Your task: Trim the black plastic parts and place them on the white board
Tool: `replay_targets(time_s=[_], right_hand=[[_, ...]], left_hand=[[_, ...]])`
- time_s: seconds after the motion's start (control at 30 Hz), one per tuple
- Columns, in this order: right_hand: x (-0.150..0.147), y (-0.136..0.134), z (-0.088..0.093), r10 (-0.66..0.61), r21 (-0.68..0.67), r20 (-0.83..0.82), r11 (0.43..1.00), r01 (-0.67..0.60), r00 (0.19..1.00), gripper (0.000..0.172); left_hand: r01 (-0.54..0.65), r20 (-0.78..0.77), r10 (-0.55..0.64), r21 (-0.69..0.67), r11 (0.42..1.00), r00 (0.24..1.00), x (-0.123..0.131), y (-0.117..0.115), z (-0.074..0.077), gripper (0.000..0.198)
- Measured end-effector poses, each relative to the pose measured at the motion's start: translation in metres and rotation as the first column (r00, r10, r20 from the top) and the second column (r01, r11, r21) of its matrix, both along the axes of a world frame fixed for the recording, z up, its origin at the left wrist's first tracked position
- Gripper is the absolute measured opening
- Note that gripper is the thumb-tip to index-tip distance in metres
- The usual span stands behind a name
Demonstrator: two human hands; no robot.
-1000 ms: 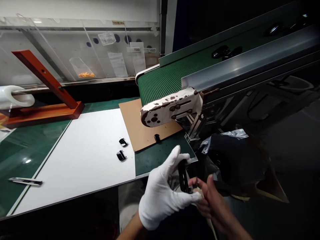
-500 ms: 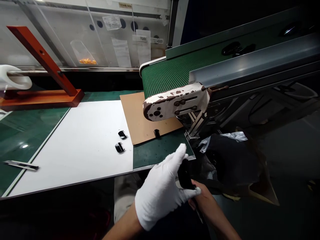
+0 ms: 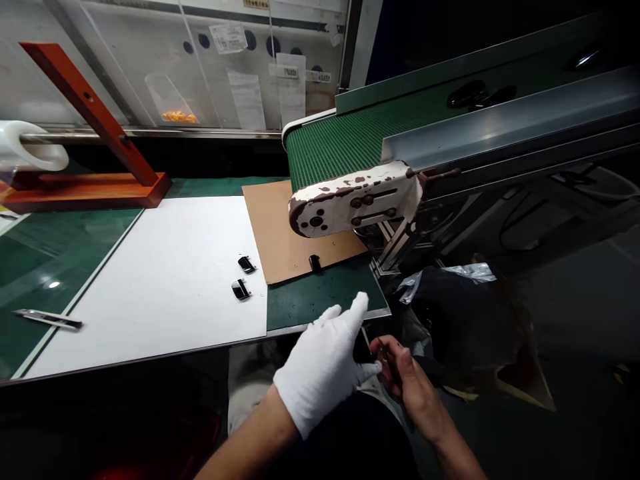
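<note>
My left hand [image 3: 323,365], in a white glove, is raised below the table's front edge, fingers stretched forward and thumb pressed toward them. A small black plastic part [image 3: 363,349] shows only as a dark sliver in that pinch. My bare right hand [image 3: 406,380] is right beside it, fingers curled, fingertips touching the part; whatever is inside them is hidden. Two more small black parts [image 3: 241,289] [image 3: 246,265] lie on the white sheet [image 3: 165,280], and a third [image 3: 315,263] on the brown cardboard [image 3: 275,233].
A green conveyor belt [image 3: 340,143] with a chipped white end plate [image 3: 350,200] overhangs the cardboard; dark parts [image 3: 470,95] ride higher up. A black bag [image 3: 465,320] hangs right of the table corner. A utility knife [image 3: 47,319], an orange stand [image 3: 95,183] and a film roll [image 3: 30,157] are at left.
Both hands have stayed close together below the table edge. The black part, plainly visible in the gloved hand before, is now mostly hidden. The view has shifted slightly.
</note>
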State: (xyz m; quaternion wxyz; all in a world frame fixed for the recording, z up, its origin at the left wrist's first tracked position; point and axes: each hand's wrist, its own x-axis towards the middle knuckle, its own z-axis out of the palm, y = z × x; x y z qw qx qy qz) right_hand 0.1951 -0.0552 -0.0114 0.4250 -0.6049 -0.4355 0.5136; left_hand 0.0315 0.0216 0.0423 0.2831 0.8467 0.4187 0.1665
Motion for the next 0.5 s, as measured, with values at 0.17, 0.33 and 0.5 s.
replay_targets(time_s=[0.17, 0.33, 0.5], right_hand=[[-0.013, -0.002, -0.032, -0.243, -0.300, -0.590, 0.951, 0.070, 0.770, 0.050], [-0.018, -0.002, -0.054, -0.341, -0.451, -0.685, 0.893, -0.007, 0.643, 0.049], [-0.019, 0.001, -0.046, -0.405, -0.505, -0.764, 0.860, -0.075, 0.503, 0.064]], left_hand=[[-0.253, -0.131, 0.264, 0.094, 0.963, 0.956, -0.031, 0.009, -0.039, 0.081], [-0.553, -0.266, 0.563, 0.121, 0.825, 0.782, -0.103, 0.027, -0.068, 0.070], [-0.705, -0.376, 0.689, 0.120, 0.699, 0.620, -0.156, 0.049, -0.085, 0.071]])
